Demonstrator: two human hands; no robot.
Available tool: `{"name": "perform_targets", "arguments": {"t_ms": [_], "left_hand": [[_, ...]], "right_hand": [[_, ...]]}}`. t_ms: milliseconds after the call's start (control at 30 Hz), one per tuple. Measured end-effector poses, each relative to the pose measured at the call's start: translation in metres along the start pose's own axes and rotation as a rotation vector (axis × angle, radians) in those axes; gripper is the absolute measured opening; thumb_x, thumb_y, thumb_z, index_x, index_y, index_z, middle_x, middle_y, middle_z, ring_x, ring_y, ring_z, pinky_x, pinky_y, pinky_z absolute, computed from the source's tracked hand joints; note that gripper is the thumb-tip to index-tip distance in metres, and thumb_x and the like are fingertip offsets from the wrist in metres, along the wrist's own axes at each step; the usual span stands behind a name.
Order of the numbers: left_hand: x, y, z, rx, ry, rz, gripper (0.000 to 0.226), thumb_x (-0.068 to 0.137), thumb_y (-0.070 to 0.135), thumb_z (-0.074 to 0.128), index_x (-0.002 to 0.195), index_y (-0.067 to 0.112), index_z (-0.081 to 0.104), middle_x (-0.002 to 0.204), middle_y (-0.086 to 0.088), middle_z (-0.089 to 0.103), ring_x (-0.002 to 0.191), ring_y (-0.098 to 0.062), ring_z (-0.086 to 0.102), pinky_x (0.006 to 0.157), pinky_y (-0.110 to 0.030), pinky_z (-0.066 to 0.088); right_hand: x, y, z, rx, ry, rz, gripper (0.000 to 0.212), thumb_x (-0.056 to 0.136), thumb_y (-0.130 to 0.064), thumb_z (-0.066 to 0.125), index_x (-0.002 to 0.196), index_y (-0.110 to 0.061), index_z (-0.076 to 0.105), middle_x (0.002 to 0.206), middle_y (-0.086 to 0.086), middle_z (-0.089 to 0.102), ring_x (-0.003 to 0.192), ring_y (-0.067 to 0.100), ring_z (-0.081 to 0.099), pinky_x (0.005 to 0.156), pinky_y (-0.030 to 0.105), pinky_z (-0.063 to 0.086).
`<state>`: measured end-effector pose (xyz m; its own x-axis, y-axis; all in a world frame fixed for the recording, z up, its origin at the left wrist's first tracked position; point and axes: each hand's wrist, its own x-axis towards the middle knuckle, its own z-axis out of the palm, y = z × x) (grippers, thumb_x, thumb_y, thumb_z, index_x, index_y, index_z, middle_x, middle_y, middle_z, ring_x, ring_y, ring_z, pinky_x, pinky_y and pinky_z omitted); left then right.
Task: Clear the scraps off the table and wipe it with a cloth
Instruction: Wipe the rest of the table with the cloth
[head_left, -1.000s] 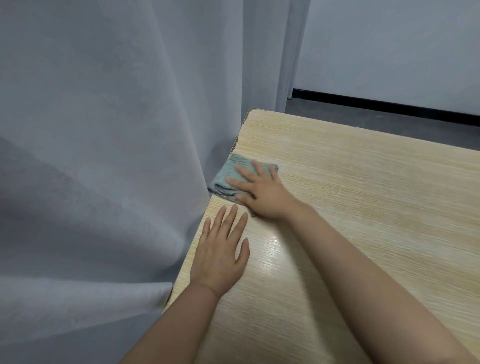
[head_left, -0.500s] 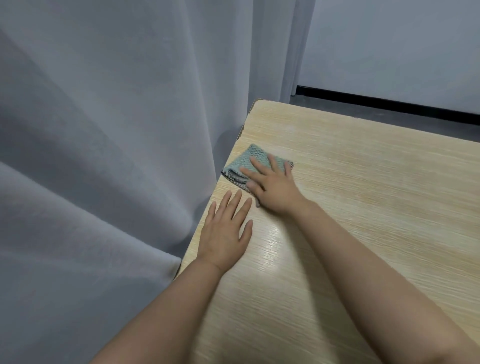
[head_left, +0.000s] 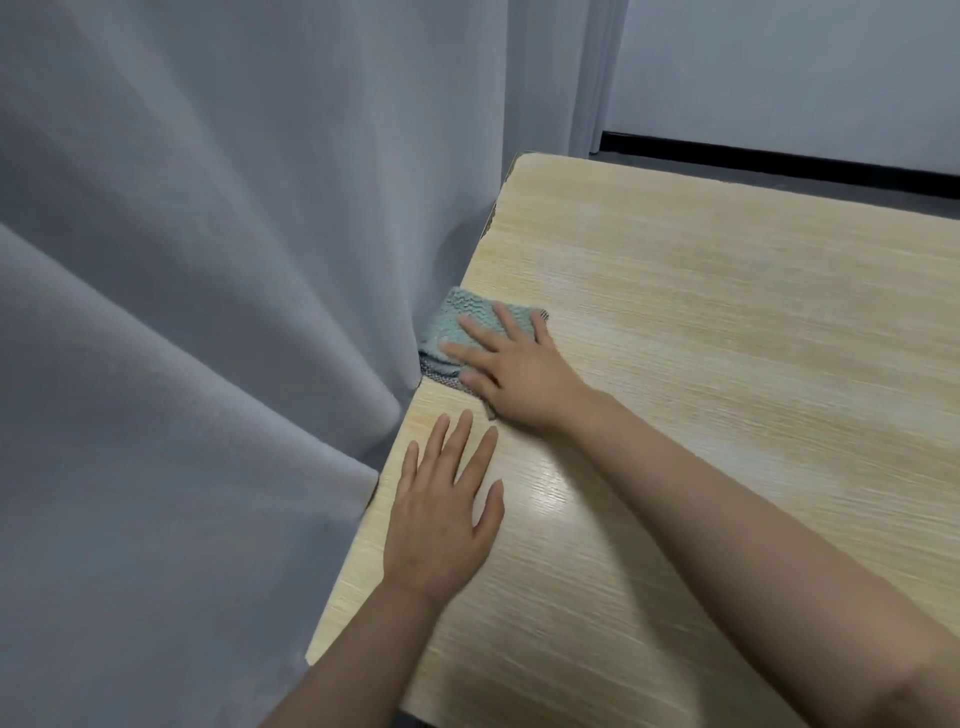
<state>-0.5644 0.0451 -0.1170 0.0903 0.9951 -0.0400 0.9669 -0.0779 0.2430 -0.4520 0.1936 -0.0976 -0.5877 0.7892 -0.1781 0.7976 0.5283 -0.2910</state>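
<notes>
While left hand (head_left: 441, 519) lies flat, fingers straight, on table (head_left: 727, 364), right hand (head_left: 511, 371) presses straight-fingered on green cloth (head_left: 462, 314) beside curtain (head_left: 234, 312).

The bench (head_left: 727, 364) is pale yellow-tan with a fine straight wood grain running across it, paler and whitish in a patch toward 12 o'clock and carrying a bright white sheen near its middle. The cloth (head_left: 467, 317), at 9 o'clock on the bench, is soft teal green with a wavy, ribbed weave; its lower folded edge shows a grey speckled band. The curtain (head_left: 208, 312), filling the 9 o'clock side, is plain bluish grey, unpatterned, with darker shading in its folds. The wall (head_left: 779, 67) at 1 o'clock is a flat pale grey, edged below by a black skirting strip (head_left: 779, 161), and the floor (head_left: 831, 189) beside it is dark grey.
</notes>
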Motion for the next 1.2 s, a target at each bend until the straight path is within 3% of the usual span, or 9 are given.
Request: {"name": "perform_targets", "arguments": {"t_ms": [67, 300, 367, 567, 633, 833, 900, 1067, 1200], "left_hand": [[0.001, 0.001, 0.0, -0.002, 0.009, 0.003, 0.052, 0.095, 0.042, 0.03, 0.145, 0.027, 0.033, 0.154, 0.001, 0.027, 0.144, -0.018, 0.016, 0.116, -0.036, 0.008], [0.001, -0.001, 0.001, -0.012, 0.02, 0.022, 0.052, 0.093, 0.04, 0.032, 0.144, 0.026, 0.035, 0.153, -0.001, 0.03, 0.143, -0.019, 0.019, 0.115, -0.038, 0.012], [0.001, -0.001, 0.001, -0.008, 0.021, 0.028, 0.052, 0.093, 0.039, 0.033, 0.143, 0.025, 0.037, 0.152, -0.002, 0.032, 0.142, -0.02, 0.02, 0.114, -0.04, 0.013], [0.002, -0.002, 0.004, 0.036, 0.035, 0.039, 0.05, 0.092, 0.038, 0.034, 0.137, 0.019, 0.046, 0.147, -0.007, 0.041, 0.14, -0.023, 0.024, 0.113, -0.041, 0.014], [0.003, -0.002, 0.004, 0.031, 0.048, 0.04, 0.051, 0.091, 0.038, 0.035, 0.139, 0.021, 0.044, 0.148, -0.007, 0.039, 0.139, -0.024, 0.026, 0.113, -0.04, 0.013], [0.0, -0.002, 0.004, 0.004, 0.044, 0.029, 0.053, 0.094, 0.04, 0.028, 0.143, 0.024, 0.037, 0.153, -0.004, 0.03, 0.143, -0.021, 0.018, 0.116, -0.039, 0.008], [0.0, -0.001, 0.004, 0.005, 0.05, 0.026, 0.053, 0.094, 0.04, 0.028, 0.142, 0.023, 0.038, 0.152, -0.004, 0.031, 0.143, -0.022, 0.019, 0.116, -0.04, 0.01], [0.001, 0.0, 0.003, 0.042, 0.046, 0.023, 0.053, 0.093, 0.04, 0.027, 0.14, 0.021, 0.042, 0.15, -0.005, 0.036, 0.142, -0.025, 0.024, 0.114, -0.045, 0.019], [0.0, 0.0, 0.003, 0.021, 0.027, 0.02, 0.056, 0.093, 0.042, 0.021, 0.145, 0.024, 0.034, 0.155, -0.003, 0.025, 0.145, -0.022, 0.014, 0.117, -0.042, 0.01]], "right_hand": [[0.002, 0.023, -0.008, 0.004, 0.007, 0.065, 0.047, 0.099, -0.045, 0.028, 0.146, -0.04, 0.021, 0.158, -0.007, 0.004, 0.145, 0.025, -0.009, 0.114, 0.054, -0.009], [-0.006, 0.08, -0.021, 0.089, 0.174, 0.683, 0.048, 0.1, -0.043, 0.022, 0.148, -0.035, 0.019, 0.159, 0.0, 0.002, 0.144, 0.035, -0.009, 0.111, 0.06, -0.01], [0.0, 0.051, -0.015, 0.081, 0.147, 0.631, 0.048, 0.101, -0.041, 0.022, 0.148, -0.034, 0.02, 0.159, 0.0, 0.004, 0.143, 0.038, -0.009, 0.109, 0.063, -0.009], [-0.007, -0.018, 0.005, 0.027, -0.002, 0.029, 0.045, 0.1, -0.04, 0.028, 0.145, -0.04, 0.022, 0.158, -0.01, 0.006, 0.145, 0.027, -0.01, 0.112, 0.056, -0.011], [-0.007, 0.006, -0.002, 0.014, 0.013, 0.071, 0.046, 0.1, -0.041, 0.029, 0.145, -0.039, 0.024, 0.158, -0.008, 0.007, 0.146, 0.025, -0.006, 0.113, 0.054, -0.008], [-0.022, 0.064, -0.012, 0.087, 0.179, 0.612, 0.047, 0.1, -0.042, 0.028, 0.147, -0.035, 0.024, 0.159, -0.001, 0.009, 0.144, 0.033, -0.004, 0.111, 0.058, -0.006], [-0.02, 0.04, -0.007, 0.065, 0.156, 0.565, 0.048, 0.1, -0.041, 0.027, 0.147, -0.033, 0.023, 0.158, -0.001, 0.009, 0.144, 0.036, -0.005, 0.109, 0.062, -0.006], [-0.028, -0.015, 0.012, -0.016, 0.053, 0.092, 0.045, 0.101, -0.04, 0.025, 0.146, -0.038, 0.021, 0.158, -0.009, 0.009, 0.145, 0.029, -0.006, 0.112, 0.057, -0.007], [-0.034, 0.039, -0.002, 0.014, 0.075, 0.234, 0.045, 0.101, -0.037, 0.029, 0.146, -0.036, 0.024, 0.158, -0.005, 0.01, 0.146, 0.026, -0.002, 0.114, 0.055, -0.004]]}}
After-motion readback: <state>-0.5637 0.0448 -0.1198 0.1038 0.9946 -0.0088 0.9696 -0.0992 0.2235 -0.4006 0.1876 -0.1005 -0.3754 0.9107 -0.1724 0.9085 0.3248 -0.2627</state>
